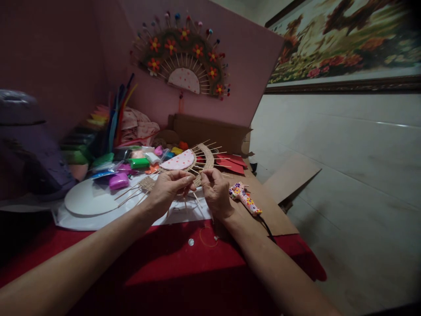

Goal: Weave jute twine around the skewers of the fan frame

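Left hand (168,188) and right hand (217,194) both mid-frame, fingers in a narrow pinch, tips near each other; can't tell what's between them, too small. Workpiece = half-round stick-and-twine fan (208,157), right at the fingertips: most of it sits just above the hands in frame, one end of the woven band showing left of the left hand, sticks poking out below between the wrists. Its dotted pink half-disc (178,160) is just above the left hand. Right of the right hand: flower-patterned glue gun (246,199) on cardboard (276,213), red sheets (232,163) above it. Centre-left: white disc (83,202), purple packet (119,180) at its upper right edge. Lower centre: red cloth (164,263), small white round piece (191,242) on it. Top centre: flowered fan (184,57) against a pink board (243,57).
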A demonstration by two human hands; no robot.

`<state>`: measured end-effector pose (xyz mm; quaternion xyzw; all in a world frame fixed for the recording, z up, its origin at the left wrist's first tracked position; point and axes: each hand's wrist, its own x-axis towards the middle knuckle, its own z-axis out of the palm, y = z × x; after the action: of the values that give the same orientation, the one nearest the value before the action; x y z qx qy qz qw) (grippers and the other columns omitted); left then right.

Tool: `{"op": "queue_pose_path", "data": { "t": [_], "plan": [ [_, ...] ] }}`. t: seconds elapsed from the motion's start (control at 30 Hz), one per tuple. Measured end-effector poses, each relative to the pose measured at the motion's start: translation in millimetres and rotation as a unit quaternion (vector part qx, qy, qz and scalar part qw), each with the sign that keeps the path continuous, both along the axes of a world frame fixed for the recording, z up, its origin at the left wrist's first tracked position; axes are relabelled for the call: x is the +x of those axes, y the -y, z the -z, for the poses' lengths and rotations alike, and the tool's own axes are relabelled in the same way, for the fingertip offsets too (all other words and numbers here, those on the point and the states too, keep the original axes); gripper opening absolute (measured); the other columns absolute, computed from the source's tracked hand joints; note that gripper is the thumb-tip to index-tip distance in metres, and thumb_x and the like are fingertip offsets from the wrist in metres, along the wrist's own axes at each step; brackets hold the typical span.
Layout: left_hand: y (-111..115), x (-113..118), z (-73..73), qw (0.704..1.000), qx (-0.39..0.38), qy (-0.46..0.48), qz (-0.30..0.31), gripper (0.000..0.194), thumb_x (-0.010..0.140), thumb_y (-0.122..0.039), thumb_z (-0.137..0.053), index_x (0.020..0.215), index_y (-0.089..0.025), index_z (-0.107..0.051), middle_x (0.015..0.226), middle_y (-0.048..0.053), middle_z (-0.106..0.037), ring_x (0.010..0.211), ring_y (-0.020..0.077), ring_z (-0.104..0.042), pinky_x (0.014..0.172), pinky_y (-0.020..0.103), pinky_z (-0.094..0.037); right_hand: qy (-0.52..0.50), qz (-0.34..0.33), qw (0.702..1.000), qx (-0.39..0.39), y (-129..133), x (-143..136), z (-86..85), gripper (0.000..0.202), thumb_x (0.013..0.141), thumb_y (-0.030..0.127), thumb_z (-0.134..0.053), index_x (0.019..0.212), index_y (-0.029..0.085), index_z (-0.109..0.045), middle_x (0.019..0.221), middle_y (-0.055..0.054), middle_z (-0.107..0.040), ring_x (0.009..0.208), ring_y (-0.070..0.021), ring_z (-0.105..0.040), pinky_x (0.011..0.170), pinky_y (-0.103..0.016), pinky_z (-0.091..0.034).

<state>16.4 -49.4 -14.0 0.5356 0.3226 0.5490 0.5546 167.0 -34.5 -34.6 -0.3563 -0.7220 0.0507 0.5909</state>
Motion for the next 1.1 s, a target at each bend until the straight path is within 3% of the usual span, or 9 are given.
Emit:
{"op": "queue_pose_path", "data": {
  "t": [0.23, 0.63, 0.9, 1.1],
  "plan": [
    [1, 0, 0.4, 1.0, 0.015, -0.009, -0.014, 0.024, 0.065, -0.033, -0.076, 0.064, -0.012, -0.063, 0.056, 0.001, -0.063, 0.045, 0.0061, -0.046, 0.045, 0.019, -0.034, 0.03, -0.074, 0.996, 0.028, 6, 0, -3.5, 0.011, 0.088, 0.021, -0.052, 0.089, 0.021, -0.063, 0.084, -0.004, -0.065, 0.079, -0.0162, -0.06, 0.071, -0.03, -0.047],
    [1, -1, 0.9, 1.0, -0.017, 0.002, 0.001, 0.029, 0.061, -0.036, -0.078, 0.061, -0.012, -0.063, 0.052, 0.002, -0.061, 0.042, 0.0049, -0.043, 0.043, 0.018, -0.03, 0.031, -0.115, 0.993, 0.025, 9, 1, -5.0, 0.011, 0.089, 0.022, -0.05, 0.09, 0.02, -0.061, 0.082, -0.004, -0.062, 0.078, -0.016, -0.059, 0.07, -0.03, -0.047],
    [1, -2, 1.9, 0.997, -0.06, 0.019, 0.034, 0.029, 0.061, -0.034, -0.079, 0.061, -0.012, -0.061, 0.054, 0.002, -0.062, 0.043, 0.0052, -0.046, 0.044, 0.018, -0.033, 0.026, -0.102, 0.994, -0.016, 6, -1, -2.9, 0.012, 0.089, 0.026, -0.05, 0.082, 0.019, -0.057, 0.075, -0.002, -0.058, 0.068, -0.0135, -0.055, 0.062, -0.026, -0.045],
    [-1, -2, 1.5, 0.993, -0.084, 0.048, 0.061, 0.028, 0.06, -0.031, -0.08, 0.06, -0.012, -0.059, 0.053, 0.001, -0.061, 0.044, 0.0056, -0.047, 0.045, 0.018, -0.035, -0.046, -0.066, 0.995, -0.054, -1, 0, 2.4, 0.015, 0.09, 0.032, -0.05, 0.087, 0.019, -0.056, 0.071, 0.0, -0.057, 0.065, -0.0129, -0.054, 0.059, -0.024, -0.043]
  ]
}}
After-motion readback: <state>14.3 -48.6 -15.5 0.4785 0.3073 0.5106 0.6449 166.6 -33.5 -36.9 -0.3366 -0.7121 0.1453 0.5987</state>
